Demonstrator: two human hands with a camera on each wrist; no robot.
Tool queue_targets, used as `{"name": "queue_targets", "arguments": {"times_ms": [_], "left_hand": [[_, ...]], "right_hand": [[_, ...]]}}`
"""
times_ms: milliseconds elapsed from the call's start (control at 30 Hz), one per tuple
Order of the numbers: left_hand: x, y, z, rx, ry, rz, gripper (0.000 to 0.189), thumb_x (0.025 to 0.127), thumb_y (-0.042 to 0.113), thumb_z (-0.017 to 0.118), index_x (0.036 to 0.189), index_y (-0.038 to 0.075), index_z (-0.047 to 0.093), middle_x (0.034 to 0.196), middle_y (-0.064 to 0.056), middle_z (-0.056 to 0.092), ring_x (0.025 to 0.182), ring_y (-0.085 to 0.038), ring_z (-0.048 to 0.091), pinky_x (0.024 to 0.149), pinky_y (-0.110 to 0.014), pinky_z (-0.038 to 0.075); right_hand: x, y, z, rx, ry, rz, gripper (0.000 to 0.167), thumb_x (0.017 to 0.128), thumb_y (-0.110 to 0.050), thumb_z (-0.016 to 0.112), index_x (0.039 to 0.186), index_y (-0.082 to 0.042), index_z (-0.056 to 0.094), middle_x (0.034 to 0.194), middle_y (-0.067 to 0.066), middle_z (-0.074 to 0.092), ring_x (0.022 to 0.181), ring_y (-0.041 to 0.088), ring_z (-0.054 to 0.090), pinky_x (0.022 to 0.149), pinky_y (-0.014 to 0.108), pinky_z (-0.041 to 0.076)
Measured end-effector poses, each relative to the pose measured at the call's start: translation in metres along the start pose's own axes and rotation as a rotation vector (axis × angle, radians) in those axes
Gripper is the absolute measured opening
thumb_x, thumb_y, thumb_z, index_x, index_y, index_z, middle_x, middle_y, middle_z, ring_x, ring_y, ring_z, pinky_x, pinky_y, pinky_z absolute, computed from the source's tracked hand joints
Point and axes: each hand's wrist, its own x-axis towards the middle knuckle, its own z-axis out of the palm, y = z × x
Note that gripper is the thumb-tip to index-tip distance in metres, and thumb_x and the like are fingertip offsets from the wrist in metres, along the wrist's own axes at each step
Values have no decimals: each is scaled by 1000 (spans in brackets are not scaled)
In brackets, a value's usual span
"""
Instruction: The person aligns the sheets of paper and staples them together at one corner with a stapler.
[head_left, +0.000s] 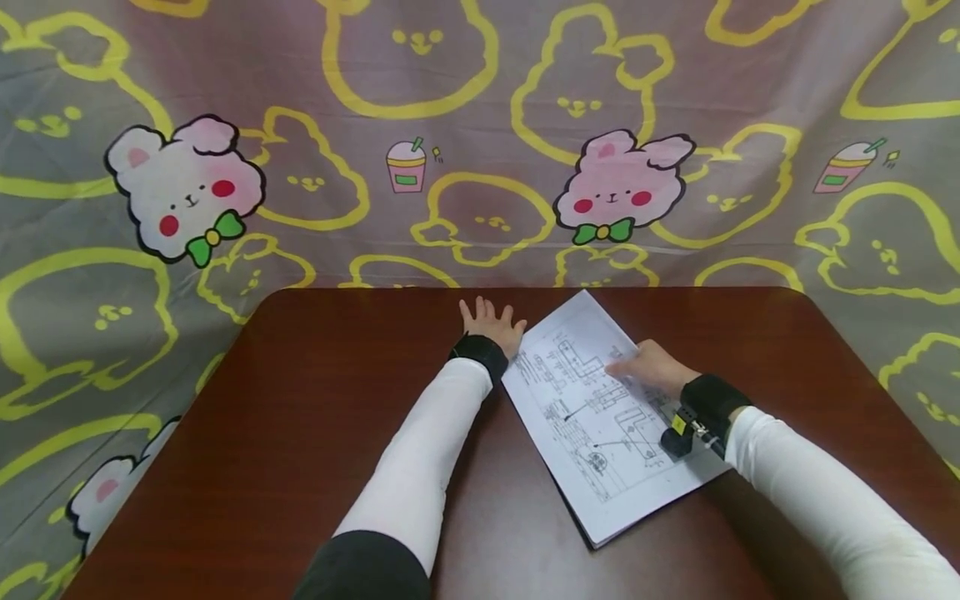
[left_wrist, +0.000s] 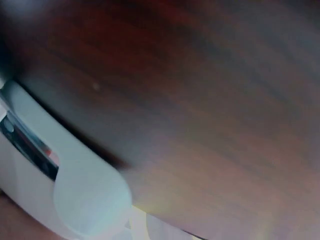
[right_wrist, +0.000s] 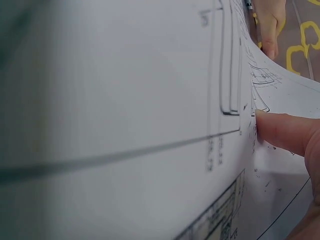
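A stack of white paper sheets [head_left: 555,408] printed with technical drawings lies slanted on the table. My left hand [head_left: 495,327], fingers spread, rests at the stack's upper left edge. At the right edge my right hand [head_left: 654,367] grips the paper, its thumb on the printed face and its other fingers hidden. In the right wrist view the thumb [right_wrist: 285,130] presses on the curved-up top sheet [right_wrist: 150,90], and the left hand [right_wrist: 270,25] shows beyond it. The left wrist view holds no clear sight of the left hand.
The brown wooden table [head_left: 315,417] has rounded far corners. Behind it hangs a cartoon-patterned curtain [head_left: 465,142]. A pale, blurred object [left_wrist: 90,195] fills the lower left of the left wrist view. Each wrist wears a black band [head_left: 480,357].
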Motion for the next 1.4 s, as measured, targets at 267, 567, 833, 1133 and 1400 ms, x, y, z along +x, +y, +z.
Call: {"name": "queue_targets", "arguments": {"times_ms": [267, 567, 833, 1133, 1400], "left_hand": [[-7, -1, 0, -60, -5, 21, 62, 103, 52, 22, 156, 21, 19, 158, -19, 17, 146, -34, 7, 113, -58, 0], [-6, -4, 11, -124, -11, 46, 63, 103, 53, 25, 156, 20, 20, 158, -18, 18, 146, -34, 9, 113, -58, 4], [-3, -5, 5, -176, 3, 42, 63, 102, 52, 27, 156, 19, 21, 157, -18, 22, 146, -33, 12, 113, -58, 5], [1, -8, -4, -253, -14, 37, 62, 103, 52, 25, 155, 18, 23, 157, -15, 25, 145, -31, 15, 113, -56, 6], [-2, -11, -9, -247, -36, 35, 63, 102, 52, 30, 151, 13, 33, 153, -13, 34, 140, -31, 28, 110, -55, 22]], "right_hand": [[-4, 1, 1, -6, 12, -8, 50, 91, -30, 68, 128, 1, 55, 101, 15, 68, 77, 28, 67, 69, 39, 54], [-3, 4, 6, -50, 6, 5, 45, 92, -29, 67, 123, 3, 59, 94, 12, 68, 75, 26, 66, 69, 37, 52], [3, 3, 1, -64, 16, 11, 48, 91, -32, 69, 124, 1, 58, 99, 11, 67, 83, 28, 65, 74, 38, 51], [1, -1, 1, -9, 17, 22, 51, 89, -33, 70, 127, -2, 57, 100, 12, 68, 78, 27, 66, 69, 38, 54], [1, -1, 3, -12, 21, 35, 48, 90, -32, 70, 125, -1, 59, 97, 12, 69, 74, 27, 67, 67, 38, 54]]}}
